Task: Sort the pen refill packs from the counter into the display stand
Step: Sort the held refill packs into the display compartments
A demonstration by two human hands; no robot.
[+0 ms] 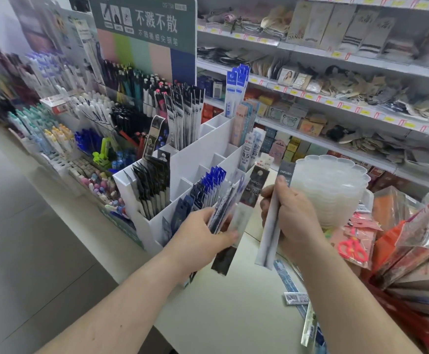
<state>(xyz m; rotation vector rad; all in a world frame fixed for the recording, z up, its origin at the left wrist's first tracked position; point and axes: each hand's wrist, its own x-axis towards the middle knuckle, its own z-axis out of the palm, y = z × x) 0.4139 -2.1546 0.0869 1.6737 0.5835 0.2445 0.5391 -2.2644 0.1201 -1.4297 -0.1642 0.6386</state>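
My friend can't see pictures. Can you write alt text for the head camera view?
A person's left hand grips a bunch of pen refill packs while the right hand holds one grey pack, above a white counter beside a white display stand partly filled with refills.

Person, head-camera view: two forearms and hands visible. Left hand [203, 235]: bare, no glove, ring or watch. Right hand [294, 218]: bare, no glove, ring or watch. Both forearms uncovered up to the frame edge; short, unpainted fingernails

Shelf goods [336, 80] blurred; counter refill pack [310, 325] partly cut off below.
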